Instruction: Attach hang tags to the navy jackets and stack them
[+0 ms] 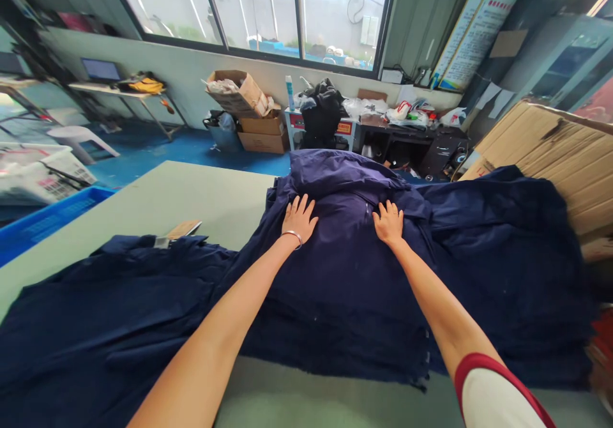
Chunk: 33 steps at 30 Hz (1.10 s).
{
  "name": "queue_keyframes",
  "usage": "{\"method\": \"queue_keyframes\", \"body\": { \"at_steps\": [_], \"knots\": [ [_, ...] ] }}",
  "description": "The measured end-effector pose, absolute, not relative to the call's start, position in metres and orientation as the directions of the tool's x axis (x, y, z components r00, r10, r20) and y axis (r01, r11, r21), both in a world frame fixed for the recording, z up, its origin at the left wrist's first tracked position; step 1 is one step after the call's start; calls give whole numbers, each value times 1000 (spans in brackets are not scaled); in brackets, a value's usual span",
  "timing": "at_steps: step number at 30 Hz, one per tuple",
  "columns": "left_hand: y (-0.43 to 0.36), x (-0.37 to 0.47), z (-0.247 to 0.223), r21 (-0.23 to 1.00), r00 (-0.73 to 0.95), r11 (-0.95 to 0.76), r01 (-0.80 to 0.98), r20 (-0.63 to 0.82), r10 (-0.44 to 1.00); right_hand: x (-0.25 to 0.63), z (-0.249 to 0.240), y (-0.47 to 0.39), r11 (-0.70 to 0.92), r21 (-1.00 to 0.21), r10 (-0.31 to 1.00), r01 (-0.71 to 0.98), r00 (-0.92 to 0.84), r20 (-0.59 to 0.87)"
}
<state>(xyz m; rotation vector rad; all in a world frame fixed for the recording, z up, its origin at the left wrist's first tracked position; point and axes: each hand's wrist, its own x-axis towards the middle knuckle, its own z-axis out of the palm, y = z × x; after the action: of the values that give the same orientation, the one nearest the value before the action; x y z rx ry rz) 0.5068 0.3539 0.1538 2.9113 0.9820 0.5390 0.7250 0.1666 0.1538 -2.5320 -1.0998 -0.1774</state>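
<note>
A navy blue garment [335,275] lies spread on top of a pile of similar cloth in the middle of the table. My left hand [299,218] rests flat on its upper left part, fingers spread, a bracelet at the wrist. On the upper right part lies my right hand [389,222], palm down with the fingers apart. Beyond both hands the fabric is bunched into folds. Another navy pile [502,275] sits against it on the right. To the left lies a further navy garment [119,313], with a small brown tag or card [184,229] at its far edge.
The pale green table [201,188] carries all the cloth. A large cardboard box [550,153] stands at the right, by the right pile. A blue crate [52,220] is off the table's left side. Boxes and a cluttered desk [402,121] line the wall under the window.
</note>
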Motion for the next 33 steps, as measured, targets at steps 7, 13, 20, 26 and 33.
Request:
{"method": "queue_keyframes", "body": {
  "at_steps": [7, 13, 20, 26, 33],
  "knots": [
    [298, 403, 114, 180, 792, -838, 516, 273, 546, 654, 143, 114, -566, -338, 689, 752, 656, 307],
    [232, 280, 81, 230, 730, -759, 609, 211, 650, 558, 124, 65, -348, -271, 846, 897, 425, 321],
    [162, 155, 29, 260, 358, -350, 900, 15, 934, 429, 74, 43, -56, -389, 984, 919, 116, 132],
    [114, 101, 1, 260, 89, -46, 965, -155, 984, 323, 24, 39, -133, -538, 979, 832, 26, -202],
    [93, 95, -12, 283, 135, -105, 953, -87, 987, 250, 1, 50, -362, -634, 897, 684, 69, -438]
  ]
}}
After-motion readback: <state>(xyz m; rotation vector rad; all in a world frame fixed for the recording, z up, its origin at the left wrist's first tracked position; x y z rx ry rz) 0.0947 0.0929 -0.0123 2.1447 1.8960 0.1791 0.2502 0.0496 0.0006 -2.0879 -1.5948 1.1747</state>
